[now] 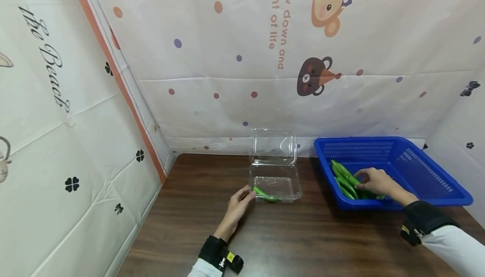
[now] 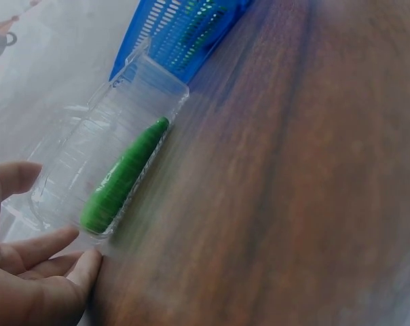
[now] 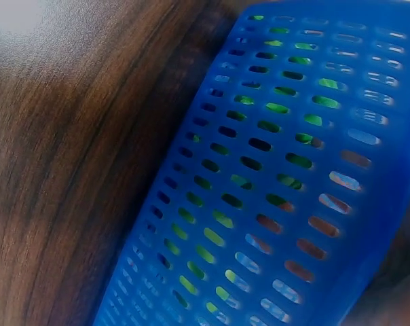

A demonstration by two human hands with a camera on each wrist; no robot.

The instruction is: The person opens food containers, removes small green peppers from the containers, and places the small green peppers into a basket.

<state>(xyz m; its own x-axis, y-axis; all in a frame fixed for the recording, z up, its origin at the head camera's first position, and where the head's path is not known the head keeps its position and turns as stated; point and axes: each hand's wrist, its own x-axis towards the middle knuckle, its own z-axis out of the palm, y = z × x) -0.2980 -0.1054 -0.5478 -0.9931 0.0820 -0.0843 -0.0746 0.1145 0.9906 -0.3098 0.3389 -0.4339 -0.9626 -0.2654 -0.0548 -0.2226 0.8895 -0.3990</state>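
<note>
A clear plastic clamshell box (image 1: 275,180) stands on the table with its lid (image 1: 273,146) raised at the back. One green chili pepper (image 1: 267,195) lies inside, along the front wall; it shows large through the plastic (image 2: 123,178) in the left wrist view. My left hand (image 1: 238,205) touches the box's front left corner with its fingers spread (image 2: 45,265). Inside the blue basket (image 1: 420,171), my right hand (image 1: 377,182) reaches down onto several green chili peppers (image 1: 345,178). Its fingertips are partly hidden among them, so any grip is unclear.
The slotted basket wall (image 3: 259,163) fills much of the right wrist view and hides the right hand's work. Brown wood-grain table (image 1: 303,243) extends in front of box and basket. Printed white sheets (image 1: 212,58) hang behind and at the sides.
</note>
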